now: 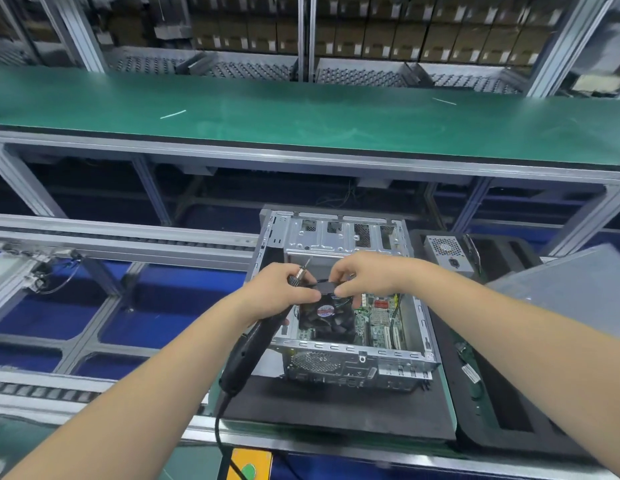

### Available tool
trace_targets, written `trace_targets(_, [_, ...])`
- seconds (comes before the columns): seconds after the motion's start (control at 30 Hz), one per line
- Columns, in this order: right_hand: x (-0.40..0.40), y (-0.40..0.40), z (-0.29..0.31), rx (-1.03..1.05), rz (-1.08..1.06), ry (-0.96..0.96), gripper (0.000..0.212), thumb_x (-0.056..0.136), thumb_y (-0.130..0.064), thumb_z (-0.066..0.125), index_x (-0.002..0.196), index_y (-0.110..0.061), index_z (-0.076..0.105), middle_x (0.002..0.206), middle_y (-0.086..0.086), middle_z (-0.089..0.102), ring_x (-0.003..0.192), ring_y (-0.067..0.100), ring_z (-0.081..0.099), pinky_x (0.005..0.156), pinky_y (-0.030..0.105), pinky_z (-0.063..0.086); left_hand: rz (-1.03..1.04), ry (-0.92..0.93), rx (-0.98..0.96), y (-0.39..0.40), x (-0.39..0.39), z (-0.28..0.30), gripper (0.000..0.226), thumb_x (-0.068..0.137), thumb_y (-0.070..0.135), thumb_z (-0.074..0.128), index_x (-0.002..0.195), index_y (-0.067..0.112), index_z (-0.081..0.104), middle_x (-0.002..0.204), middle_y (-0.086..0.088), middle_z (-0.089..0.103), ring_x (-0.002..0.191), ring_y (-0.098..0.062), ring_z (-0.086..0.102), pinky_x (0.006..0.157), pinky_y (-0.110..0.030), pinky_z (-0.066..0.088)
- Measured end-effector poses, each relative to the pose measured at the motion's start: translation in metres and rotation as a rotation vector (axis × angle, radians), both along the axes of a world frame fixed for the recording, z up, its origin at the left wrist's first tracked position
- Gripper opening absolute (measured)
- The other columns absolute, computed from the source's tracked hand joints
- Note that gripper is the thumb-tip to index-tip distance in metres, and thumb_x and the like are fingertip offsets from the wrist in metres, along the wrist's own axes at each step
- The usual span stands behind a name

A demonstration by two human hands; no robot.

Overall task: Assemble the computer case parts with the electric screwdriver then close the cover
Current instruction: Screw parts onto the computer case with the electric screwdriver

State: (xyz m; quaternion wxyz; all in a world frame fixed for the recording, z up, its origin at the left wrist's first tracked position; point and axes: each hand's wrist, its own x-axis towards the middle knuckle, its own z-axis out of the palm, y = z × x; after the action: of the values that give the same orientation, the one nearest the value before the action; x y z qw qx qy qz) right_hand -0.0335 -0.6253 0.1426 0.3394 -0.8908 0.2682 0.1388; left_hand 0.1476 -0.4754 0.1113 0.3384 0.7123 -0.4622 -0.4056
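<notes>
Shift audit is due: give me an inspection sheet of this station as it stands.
Surface: dark mat under the open computer case.
Job's things: black fan over the motherboard; electric screwdriver, bit up.
Clutter: power supply at right.
Grippers: left hand holds screwdriver and fan; right hand pinches the fan's top edge.
Cables: screwdriver cord hangs down.
Surroundings: green conveyor belt, stacked boxes beyond.

A black mat (pixel 336 410) is laid on the table (pixel 301 441) at the lower centre of the frame. An open computer case (pixel 350 306) is set on the mat. To the right, a dark tray (pixel 492 393) is seen just beside it. A green-topped table (pixel 301 116) runs across the upper frame, with two thin white strips lying on it.
</notes>
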Motion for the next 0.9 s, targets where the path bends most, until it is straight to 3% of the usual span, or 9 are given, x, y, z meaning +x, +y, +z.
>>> trace_targets(0.1, [-0.007, 0.008, -0.014, 0.030, -0.011, -0.011, 0.013, 0.101, -0.032, 0.068, 0.112, -0.032, 0.061, 0.116, -0.011, 0.061, 0.070, 0.002, 0.073, 0.063, 0.022, 0.052, -0.065, -0.149, 0.029, 0.000, -0.004, -0.005, 0.022, 0.072, 0.044, 0.084, 0.089, 0.034, 0.074, 0.079, 0.007, 0.071, 0.070, -0.016, 0.066, 0.072, -0.041, 0.062])
trace_targets(0.2, [-0.011, 0.018, -0.033, -0.005, -0.029, -0.017, 0.016, 0.096, -0.036, 0.074, 0.109, -0.035, 0.065, 0.111, -0.010, 0.064, 0.096, 0.018, 0.069, 0.083, 0.035, 0.057, -0.131, -0.272, 0.074, 0.002, -0.008, -0.012, 0.022, 0.067, 0.049, 0.083, 0.081, 0.036, 0.071, 0.075, 0.011, 0.068, 0.067, -0.008, 0.061, 0.064, -0.029, 0.050])
trace_targets(0.3, [-0.016, 0.029, -0.048, 0.039, -0.071, -0.034, 0.019, 0.093, -0.035, 0.078, 0.108, -0.034, 0.066, 0.109, -0.011, 0.064, 0.095, 0.014, 0.064, 0.076, 0.026, 0.051, -0.198, -0.320, 0.108, 0.005, -0.011, -0.018, 0.016, 0.069, 0.045, 0.081, 0.076, 0.034, 0.071, 0.073, 0.012, 0.068, 0.067, -0.009, 0.061, 0.067, -0.033, 0.053])
trace_targets(0.43, [-0.013, 0.045, -0.065, 0.085, -0.095, -0.037, 0.012, 0.095, -0.033, 0.075, 0.103, -0.028, 0.067, 0.098, -0.009, 0.066, 0.081, 0.012, 0.060, 0.069, 0.026, 0.046, -0.229, -0.360, 0.152, 0.007, -0.015, -0.020, 0.015, 0.070, 0.039, 0.076, 0.080, 0.028, 0.074, 0.076, 0.005, 0.072, 0.069, -0.014, 0.062, 0.071, -0.033, 0.054])
trace_targets(0.5, [-0.010, 0.051, -0.069, 0.096, -0.137, -0.047, 0.006, 0.099, -0.030, 0.069, 0.093, -0.028, 0.068, 0.086, -0.005, 0.065, 0.067, 0.009, 0.056, 0.058, 0.022, 0.045, -0.226, -0.380, 0.189, 0.009, -0.016, -0.021, 0.018, 0.068, 0.039, 0.075, 0.082, 0.027, 0.075, 0.077, 0.004, 0.073, 0.066, -0.014, 0.062, 0.067, -0.030, 0.053])
trace_targets(0.57, [-0.007, 0.055, -0.067, 0.100, -0.180, -0.027, 0.017, 0.102, -0.027, 0.062, 0.087, -0.031, 0.067, 0.078, -0.005, 0.062, 0.059, 0.007, 0.052, 0.046, 0.016, 0.040, -0.202, -0.371, 0.213, 0.012, -0.016, -0.023, 0.020, 0.067, 0.040, 0.074, 0.082, 0.027, 0.076, 0.068, 0.007, 0.070, 0.059, -0.013, 0.057, 0.059, -0.026, 0.049])
trace_targets(0.67, [-0.003, 0.061, -0.066, 0.064, -0.144, 0.037, 0.017, 0.103, -0.027, 0.059, 0.089, -0.029, 0.068, 0.078, -0.007, 0.059, 0.064, 0.011, 0.049, 0.059, 0.024, 0.043, -0.189, -0.358, 0.244, 0.016, -0.019, -0.026, 0.025, 0.066, 0.040, 0.071, 0.080, 0.019, 0.073, 0.060, 0.008, 0.061, 0.054, -0.014, 0.051, 0.056, -0.025, 0.043])
trace_targets(0.77, [-0.001, 0.068, -0.071, 0.086, -0.160, 0.049, 0.014, 0.103, -0.025, 0.059, 0.104, -0.017, 0.071, 0.086, -0.004, 0.061, 0.075, 0.016, 0.050, 0.075, 0.033, 0.043, -0.229, -0.348, 0.291, 0.021, -0.022, -0.030, 0.021, 0.065, 0.038, 0.067, 0.063, 0.018, 0.059, 0.055, 0.007, 0.052, 0.052, -0.016, 0.045, 0.057, -0.026, 0.037])
trace_targets(0.9, [-0.003, 0.069, -0.070, 0.097, -0.166, 0.060, 0.016, 0.103, -0.024, 0.059, 0.105, -0.014, 0.071, 0.085, -0.001, 0.060, 0.074, 0.018, 0.049, 0.070, 0.032, 0.043, -0.250, -0.285, 0.283, 0.029, -0.025, -0.031, 0.020, 0.071, 0.035, 0.061, 0.072, 0.015, 0.061, 0.061, 0.006, 0.046, 0.056, -0.015, 0.039, 0.059, -0.027, 0.035])
